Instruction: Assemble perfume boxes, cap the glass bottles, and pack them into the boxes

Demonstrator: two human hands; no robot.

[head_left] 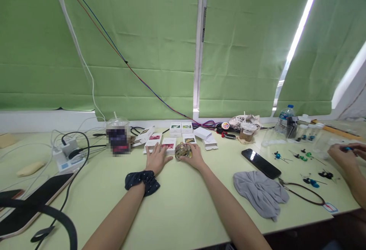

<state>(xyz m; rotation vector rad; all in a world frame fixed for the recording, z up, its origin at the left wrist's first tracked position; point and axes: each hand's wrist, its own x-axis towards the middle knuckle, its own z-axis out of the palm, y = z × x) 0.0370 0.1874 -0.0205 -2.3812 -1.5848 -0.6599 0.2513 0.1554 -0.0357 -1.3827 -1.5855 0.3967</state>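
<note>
My left hand (156, 159), with a dark dotted scrunchie (142, 183) round its wrist, lies with fingers spread at the front of the white boxes with pink pictures (168, 146). Just to its right, my right hand (194, 156) has its fingers round the side of a small round glass jar (183, 151) with a gold-coloured top, which stands on the table. Behind the jar is a white box with a yellow picture (189, 138). Two boxes with green pictures (175, 129) stand farther back.
Right of my arms lie a black phone (261, 163), a grey cloth (260, 193) and several small coloured pieces with thin stems. Another person's hands (347, 156) work at the far right. A power strip (68, 155), cables and a lidded cup (118, 135) are at the left.
</note>
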